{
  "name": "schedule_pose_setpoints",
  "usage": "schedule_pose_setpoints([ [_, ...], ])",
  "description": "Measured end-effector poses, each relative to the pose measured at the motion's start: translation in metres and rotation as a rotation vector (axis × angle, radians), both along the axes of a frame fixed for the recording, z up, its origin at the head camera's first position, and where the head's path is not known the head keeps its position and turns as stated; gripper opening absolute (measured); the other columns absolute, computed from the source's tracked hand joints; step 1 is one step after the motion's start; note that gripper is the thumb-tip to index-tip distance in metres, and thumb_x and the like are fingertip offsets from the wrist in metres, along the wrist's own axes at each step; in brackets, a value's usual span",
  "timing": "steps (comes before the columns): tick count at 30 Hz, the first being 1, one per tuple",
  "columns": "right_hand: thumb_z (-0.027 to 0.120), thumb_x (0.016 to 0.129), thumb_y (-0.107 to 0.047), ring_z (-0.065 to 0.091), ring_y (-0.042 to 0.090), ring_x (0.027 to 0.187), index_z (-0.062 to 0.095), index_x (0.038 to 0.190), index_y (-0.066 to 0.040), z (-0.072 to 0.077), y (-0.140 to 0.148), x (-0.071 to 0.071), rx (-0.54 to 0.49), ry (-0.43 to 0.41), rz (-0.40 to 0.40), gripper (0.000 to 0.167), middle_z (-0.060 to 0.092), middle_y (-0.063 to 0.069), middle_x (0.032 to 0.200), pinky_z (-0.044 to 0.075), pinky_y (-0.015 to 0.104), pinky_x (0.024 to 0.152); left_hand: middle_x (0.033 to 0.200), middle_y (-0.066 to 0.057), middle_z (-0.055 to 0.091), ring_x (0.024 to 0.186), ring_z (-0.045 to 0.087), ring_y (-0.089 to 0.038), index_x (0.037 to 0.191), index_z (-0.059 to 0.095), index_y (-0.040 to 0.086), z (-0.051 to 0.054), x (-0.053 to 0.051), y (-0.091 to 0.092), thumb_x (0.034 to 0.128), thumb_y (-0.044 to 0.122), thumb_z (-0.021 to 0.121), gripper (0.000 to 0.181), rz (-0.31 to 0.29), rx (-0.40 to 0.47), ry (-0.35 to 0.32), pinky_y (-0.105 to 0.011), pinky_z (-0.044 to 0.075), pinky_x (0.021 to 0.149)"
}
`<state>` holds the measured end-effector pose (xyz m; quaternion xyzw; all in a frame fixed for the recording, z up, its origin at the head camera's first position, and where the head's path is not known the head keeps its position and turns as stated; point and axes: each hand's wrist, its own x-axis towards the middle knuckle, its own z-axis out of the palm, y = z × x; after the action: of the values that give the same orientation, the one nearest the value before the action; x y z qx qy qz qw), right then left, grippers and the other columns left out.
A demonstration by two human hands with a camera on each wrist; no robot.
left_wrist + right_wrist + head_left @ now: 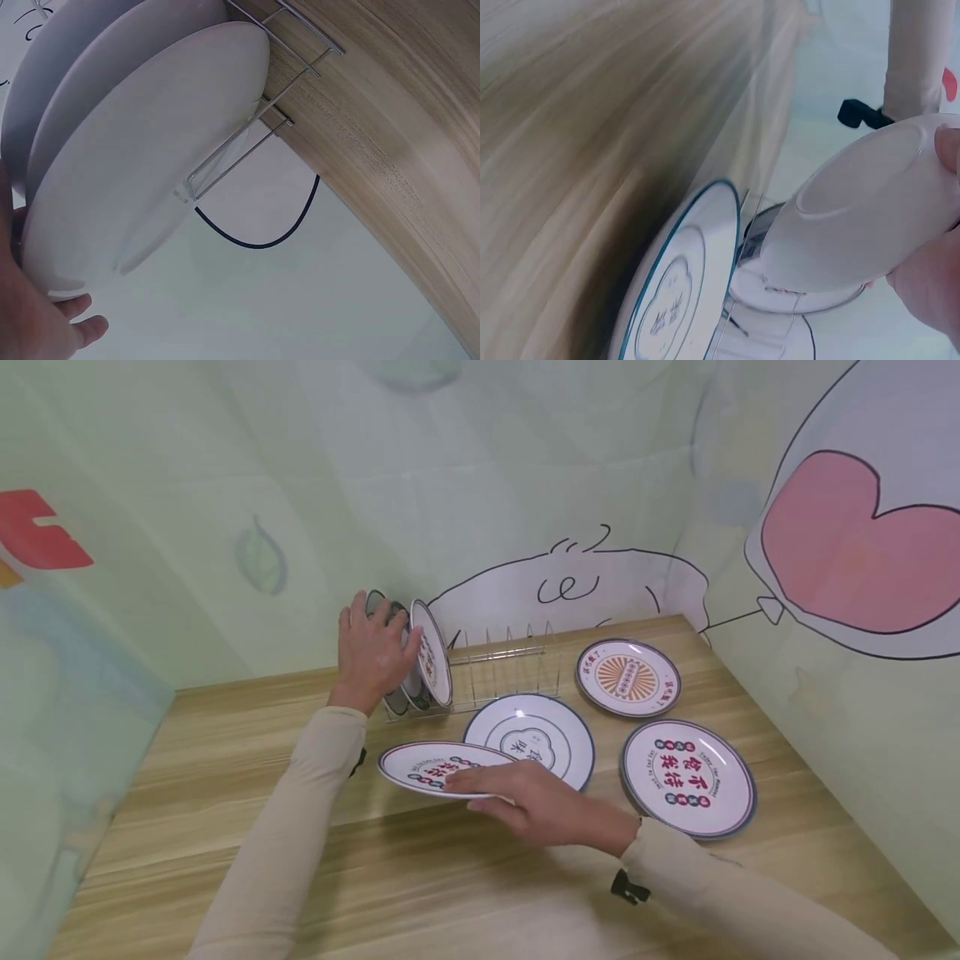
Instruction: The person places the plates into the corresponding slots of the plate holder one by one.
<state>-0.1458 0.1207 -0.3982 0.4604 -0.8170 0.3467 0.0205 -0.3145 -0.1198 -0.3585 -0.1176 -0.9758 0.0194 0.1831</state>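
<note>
At the left end of a wire dish rack point(497, 653), my left hand point(372, 652) grips the upper edges of several plates standing on edge. The rightmost of them is a white plate point(431, 652) with a printed face. Seen from the left wrist, the pale back of a plate point(142, 157) shows, with fingertips poking past its rim. My right hand point(536, 802) pinches another white plate point(411, 763) by its right side, tilted above the table in front of the rack. Its plain underside point(840, 217) faces the right wrist camera.
A blue-rimmed plate point(573, 735) lies flat in front of the rack, partly behind the right hand's plate. To the right lie a plate with an orange sunburst point(628, 677) and a plate with red lettering point(688, 778). Printed cloth point(315, 510) borders the wooden table point(247, 735).
</note>
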Motion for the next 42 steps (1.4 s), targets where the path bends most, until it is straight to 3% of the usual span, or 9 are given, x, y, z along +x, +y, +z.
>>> schedule_pose_setpoints([
  [7, 0.058, 0.099, -0.013, 0.061, 0.019, 0.127, 0.064, 0.133, -0.011, 0.001, 0.022, -0.004, -0.033, -0.014, -0.07, 0.034, 0.066, 0.002, 0.135, 0.05, 0.042, 0.105, 0.152, -0.019, 0.047, 0.148, 0.025, -0.045, 0.137, 0.058, 0.008, 0.0, 0.0, -0.001, 0.104, 0.048, 0.032, 0.058, -0.005, 0.0, 0.0, -0.061, 0.025, 0.118],
  [11, 0.058, 0.1, -0.013, 0.062, 0.022, 0.125, 0.061, 0.137, -0.009, 0.001, 0.031, -0.006, -0.061, -0.099, -0.122, 0.037, 0.064, 0.006, 0.137, 0.051, 0.043, 0.103, 0.151, -0.019, 0.048, 0.147, 0.026, -0.045, 0.136, 0.059, 0.007, 0.0, 0.0, -0.002, 0.1039, 0.047, 0.032, 0.057, -0.013, 0.002, 0.011, -0.061, 0.026, 0.117],
  [14, 0.057, 0.101, -0.014, 0.065, 0.018, 0.113, 0.061, 0.137, -0.007, 0.0, 0.036, -0.008, -0.098, -0.171, -0.18, 0.037, 0.065, 0.01, 0.135, 0.054, 0.037, 0.094, 0.151, -0.018, 0.048, 0.147, 0.026, -0.045, 0.136, 0.058, 0.008, 0.001, 0.0, -0.001, 0.1039, 0.048, 0.032, 0.058, -0.012, 0.0, 0.011, -0.061, 0.026, 0.117],
  [18, 0.057, 0.1, -0.011, 0.062, 0.016, 0.084, 0.064, 0.131, -0.001, -0.001, 0.039, -0.012, -0.191, -0.232, -0.252, 0.033, 0.075, 0.013, 0.106, 0.053, 0.029, 0.073, 0.152, -0.018, 0.047, 0.148, 0.025, -0.044, 0.137, 0.058, 0.008, 0.001, 0.0, 0.0, 0.104, 0.048, 0.031, 0.059, -0.005, -0.008, -0.001, -0.06, 0.026, 0.117],
  [21, 0.056, 0.1, -0.008, 0.06, 0.018, 0.076, 0.065, 0.128, 0.002, -0.001, 0.038, -0.017, -0.275, -0.26, -0.3, 0.031, 0.071, 0.012, 0.089, 0.053, 0.026, 0.067, 0.153, -0.019, 0.047, 0.148, 0.024, -0.045, 0.138, 0.057, 0.008, 0.001, 0.0, 0.001, 0.104, 0.049, 0.031, 0.059, 0.001, -0.012, -0.008, -0.06, 0.025, 0.118],
  [27, 0.054, 0.101, -0.011, 0.061, 0.023, 0.082, 0.062, 0.13, 0.004, -0.001, 0.031, -0.023, -0.395, -0.332, -0.414, 0.033, 0.069, 0.023, 0.1, 0.054, 0.03, 0.07, 0.152, -0.019, 0.047, 0.148, 0.024, -0.045, 0.137, 0.058, 0.008, 0.0, 0.0, 0.0, 0.1037, 0.048, 0.032, 0.058, -0.016, 0.019, -0.009, -0.061, 0.024, 0.118],
  [33, 0.052, 0.103, -0.015, 0.065, 0.032, 0.098, 0.06, 0.132, 0.003, 0.001, 0.013, -0.02, -0.514, -0.338, -0.535, 0.034, 0.069, 0.023, 0.117, 0.055, 0.038, 0.082, 0.151, -0.02, 0.048, 0.148, 0.025, -0.045, 0.137, 0.058, 0.007, 0.0, -0.001, -0.001, 0.1038, 0.048, 0.032, 0.058, -0.023, 0.016, 0.0, -0.061, 0.025, 0.117],
  [42, 0.048, 0.104, -0.014, 0.062, 0.036, 0.116, 0.052, 0.14, 0.001, 0.001, -0.027, -0.016, -0.619, -0.367, -0.531, 0.039, 0.062, 0.023, 0.132, 0.055, 0.05, 0.091, 0.15, -0.019, 0.049, 0.147, 0.026, -0.046, 0.136, 0.059, 0.007, 0.0, -0.001, -0.002, 0.1037, 0.048, 0.032, 0.058, -0.025, 0.01, 0.01, -0.061, 0.026, 0.116],
])
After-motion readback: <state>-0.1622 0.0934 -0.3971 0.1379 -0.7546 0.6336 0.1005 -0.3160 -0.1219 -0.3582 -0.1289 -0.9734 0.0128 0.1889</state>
